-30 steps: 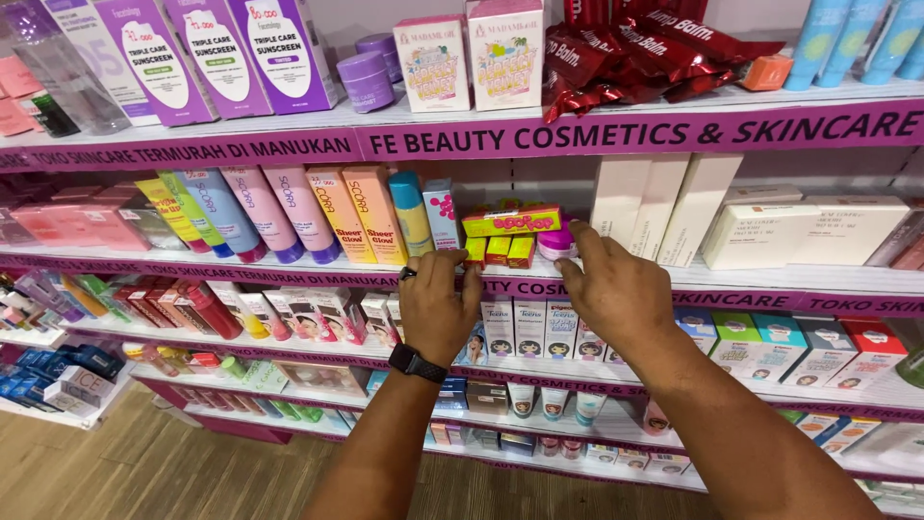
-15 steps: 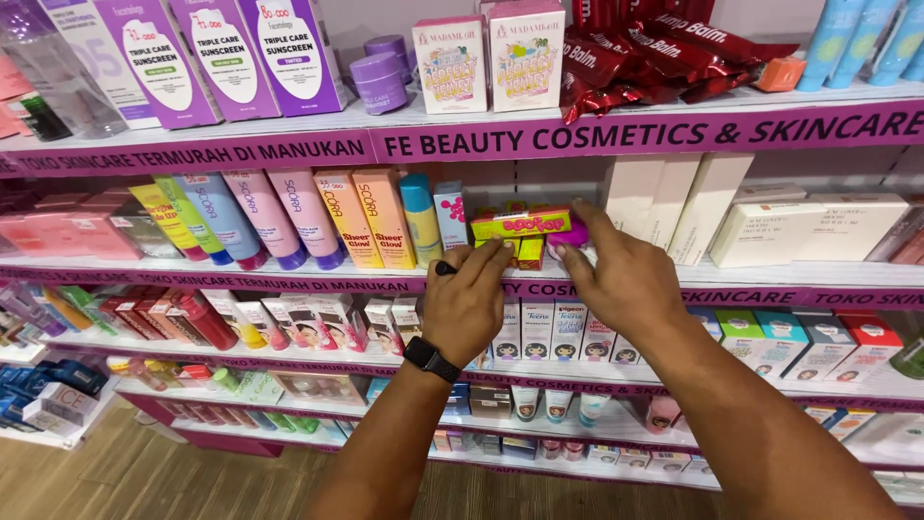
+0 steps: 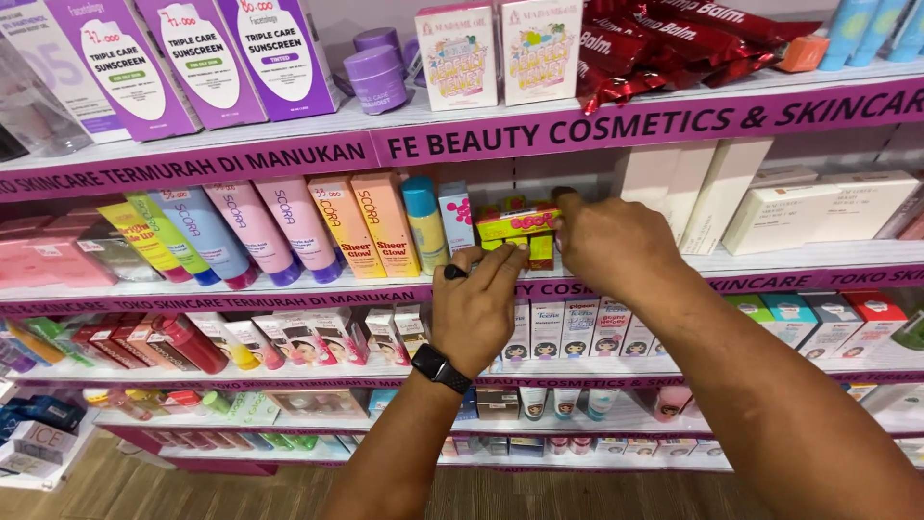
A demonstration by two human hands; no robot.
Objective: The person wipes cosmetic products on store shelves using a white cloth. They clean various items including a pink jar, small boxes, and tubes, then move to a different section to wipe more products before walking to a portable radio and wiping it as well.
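Here the right hand [image 3: 616, 246] clenched the small yellow-green box [image 3: 516, 222] on the shelf [image 3: 318, 281], while the left hand [image 3: 478, 308] touched it, fingers released.

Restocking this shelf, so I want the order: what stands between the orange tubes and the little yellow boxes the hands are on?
In the head view, a yellow bottle with a blue cap and a slim light-blue box stand between the orange tubes and the yellow boxes.

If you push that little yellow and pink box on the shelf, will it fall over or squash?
The yellow and pink box looks like thin card, so it is probably light and may dent if squeezed. It lies flat on smaller boxes, so a push would likely slide it rather than tip it. The right hand touches its end; the left hand is just below.
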